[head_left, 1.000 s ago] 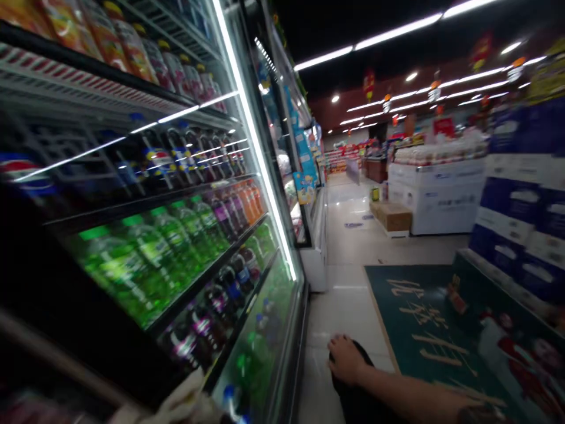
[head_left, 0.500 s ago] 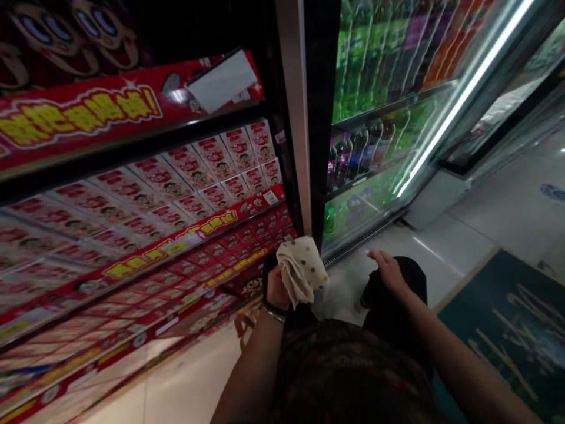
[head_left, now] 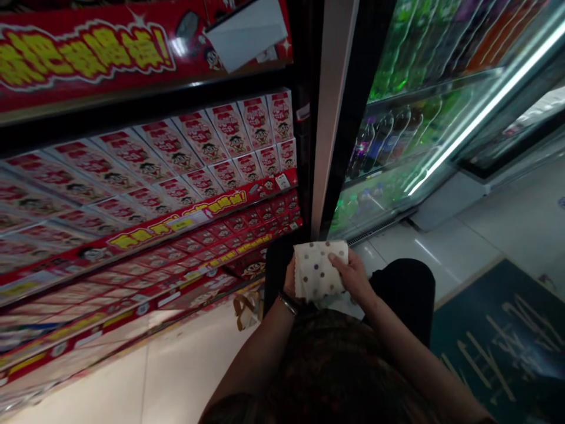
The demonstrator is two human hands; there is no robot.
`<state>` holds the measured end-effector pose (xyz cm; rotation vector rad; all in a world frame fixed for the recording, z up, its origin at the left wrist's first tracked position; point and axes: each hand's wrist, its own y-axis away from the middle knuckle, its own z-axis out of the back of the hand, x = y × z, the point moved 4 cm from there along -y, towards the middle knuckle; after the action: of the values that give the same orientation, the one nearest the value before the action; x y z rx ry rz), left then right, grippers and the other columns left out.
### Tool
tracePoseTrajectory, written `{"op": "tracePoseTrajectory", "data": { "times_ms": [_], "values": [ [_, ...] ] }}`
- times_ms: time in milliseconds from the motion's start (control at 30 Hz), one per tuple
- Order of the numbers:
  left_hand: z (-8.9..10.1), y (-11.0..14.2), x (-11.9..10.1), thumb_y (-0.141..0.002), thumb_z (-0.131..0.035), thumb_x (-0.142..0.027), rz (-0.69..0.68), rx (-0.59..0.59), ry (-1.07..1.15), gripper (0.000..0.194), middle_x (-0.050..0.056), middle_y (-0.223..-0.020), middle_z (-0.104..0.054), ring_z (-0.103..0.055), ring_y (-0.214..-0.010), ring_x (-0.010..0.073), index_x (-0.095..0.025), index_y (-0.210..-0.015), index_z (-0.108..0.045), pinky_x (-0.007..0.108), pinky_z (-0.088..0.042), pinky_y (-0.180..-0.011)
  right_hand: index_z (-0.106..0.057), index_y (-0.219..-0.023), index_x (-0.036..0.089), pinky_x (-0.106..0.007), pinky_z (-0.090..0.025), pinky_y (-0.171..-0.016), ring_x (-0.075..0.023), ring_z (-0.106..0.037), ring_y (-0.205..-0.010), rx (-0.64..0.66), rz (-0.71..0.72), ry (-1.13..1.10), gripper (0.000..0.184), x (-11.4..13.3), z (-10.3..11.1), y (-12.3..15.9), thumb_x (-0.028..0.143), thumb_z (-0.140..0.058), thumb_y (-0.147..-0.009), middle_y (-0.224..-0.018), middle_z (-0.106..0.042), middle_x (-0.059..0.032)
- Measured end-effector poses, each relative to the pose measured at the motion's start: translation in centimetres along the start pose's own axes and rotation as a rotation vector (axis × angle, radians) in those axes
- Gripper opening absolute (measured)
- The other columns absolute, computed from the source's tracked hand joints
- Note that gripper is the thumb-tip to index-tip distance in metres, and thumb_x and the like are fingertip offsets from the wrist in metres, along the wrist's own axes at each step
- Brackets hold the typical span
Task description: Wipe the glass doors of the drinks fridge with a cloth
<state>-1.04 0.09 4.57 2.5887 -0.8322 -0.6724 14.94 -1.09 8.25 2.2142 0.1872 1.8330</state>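
A folded cream cloth with dark and tan dots [head_left: 318, 274] is held between my two hands, low in front of my body. My left hand [head_left: 290, 277] grips its left side, with most of the fingers hidden behind the cloth. On the other side my right hand [head_left: 354, 275] pinches the right edge, its thumb lying on top of the dotted face. A dark band circles my left wrist. Both of my knees, in black trousers, are bent beside the cloth.
Shelves of red and white drink cartons [head_left: 194, 138] fill the left. A glass-fronted cooler [head_left: 397, 147] with bottles stands at the right, past a pale upright post [head_left: 331, 112]. A tan-handled bag [head_left: 247, 311] sits on the floor by my left leg. A dark green mat [head_left: 498, 335] lies at right.
My right hand has come in from over my right knee and taken hold of the cloth. The cloth, crumpled before, now lies flatter between both hands. The view has shifted slightly.
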Motion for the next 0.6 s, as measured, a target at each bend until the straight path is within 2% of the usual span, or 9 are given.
{"op": "tracePoseTrajectory", "data": {
  "times_ms": [67,100,167,233,300,333,467,533,600],
  "values": [
    [0.2,0.3,-0.4,-0.091,-0.060,-0.088,0.002,-0.038,-0.054,0.090,0.021,-0.121,-0.078,-0.071,-0.129,0.0406,-0.009,-0.132,-0.071,0.056,-0.059,-0.117,-0.075,-0.126,0.020,-0.033,-0.062,-0.077,-0.0251,-0.074,-0.093,-0.046,0.019,0.040,0.061,0.0,0.8,0.0,0.063,-0.086,-0.085,-0.109,-0.081,-0.0090],
    [0.2,0.4,-0.6,-0.087,-0.062,-0.091,-0.004,-0.057,-0.082,0.094,0.021,-0.119,-0.078,-0.073,-0.126,0.0405,-0.008,-0.130,-0.071,0.055,-0.061,-0.116,-0.075,-0.124,0.019,-0.033,-0.062,-0.077,-0.0250,-0.074,-0.092,-0.061,0.026,0.052,0.061,0.1,1.0,0.0,0.063,-0.087,-0.084,-0.108,-0.081,-0.0090],
    [0.1,0.6,-1.0,-0.083,-0.079,-0.083,-0.038,-0.087,-0.141,0.087,0.020,-0.115,-0.079,-0.076,-0.118,0.0380,-0.009,-0.129,-0.072,0.051,-0.063,-0.111,-0.075,-0.124,0.019,-0.032,-0.062,-0.076,-0.0246,-0.074,-0.090,-0.066,0.021,0.037,0.062,0.3,1.3,0.0,0.064,-0.088,-0.082,-0.107,-0.081,-0.0088],
    [-0.2,0.7,-1.3,-0.075,-0.099,-0.058,-0.094,-0.120,-0.200,0.076,0.015,-0.111,-0.080,-0.079,-0.106,0.0324,-0.012,-0.128,-0.072,0.044,-0.065,-0.105,-0.074,-0.124,0.019,-0.032,-0.062,-0.075,-0.0243,-0.074,-0.089,-0.054,0.003,0.006,0.063,0.3,1.4,0.0,0.064,-0.088,-0.082,-0.107,-0.081,-0.0088],
    [-0.3,0.7,-1.6,-0.066,-0.107,-0.039,-0.141,-0.154,-0.248,0.073,0.012,-0.106,-0.081,-0.079,-0.094,0.0266,-0.013,-0.125,-0.073,0.038,-0.067,-0.096,-0.074,-0.126,0.019,-0.032,-0.062,-0.074,-0.0237,-0.074,-0.087,-0.047,-0.015,-0.002,0.063,0.2,1.4,0.0,0.064,-0.087,-0.083,-0.107,-0.082,-0.0084],
    [-0.4,0.7,-1.7,-0.063,-0.108,-0.036,-0.157,-0.171,-0.265,0.074,0.011,-0.105,-0.081,-0.078,-0.089,0.0247,-0.013,-0.124,-0.073,0.036,-0.067,-0.092,-0.074,-0.126,0.019,-0.031,-0.061,-0.073,-0.0233,-0.074,-0.087,-0.048,-0.021,0.009,0.063,0.2,1.5,-0.1,0.064,-0.086,-0.084,-0.107,-0.082,-0.0082],
    [-0.4,0.7,-2.2,-0.056,-0.111,-0.040,-0.192,-0.219,-0.311,0.077,0.011,-0.105,-0.080,-0.076,-0.084,0.0231,-0.014,-0.119,-0.074,0.032,-0.065,-0.081,-0.075,-0.127,0.020,-0.029,-0.060,-0.071,-0.0237,-0.075,-0.089,-0.062,-0.016,0.042,0.063,0.1,1.7,0.0,0.066,-0.085,-0.084,-0.111,-0.082,-0.0088],
    [-0.7,0.9,-2.4,-0.055,-0.111,-0.043,-0.209,-0.225,-0.345,0.078,0.012,-0.105,-0.080,-0.076,-0.083,0.0233,-0.013,-0.117,-0.075,0.032,-0.064,-0.080,-0.074,-0.129,0.019,-0.033,-0.062,-0.074,-0.0268,-0.078,-0.090,-0.027,-0.063,-0.065,0.069,0.1,1.4,0.4,0.064,-0.091,-0.079,-0.114,-0.083,-0.0107],
    [-1.4,1.4,-2.6,-0.056,-0.109,-0.048,-0.236,-0.212,-0.396,0.077,0.013,-0.105,-0.080,-0.075,-0.083,0.0236,-0.013,-0.115,-0.075,0.032,-0.063,-0.079,-0.072,-0.132,0.018,-0.040,-0.066,-0.080,-0.0316,-0.080,-0.093,0.076,-0.162,-0.227,0.076,0.0,0.4,1.1,0.059,-0.096,-0.074,-0.115,-0.083,-0.0141]
  ]
}}
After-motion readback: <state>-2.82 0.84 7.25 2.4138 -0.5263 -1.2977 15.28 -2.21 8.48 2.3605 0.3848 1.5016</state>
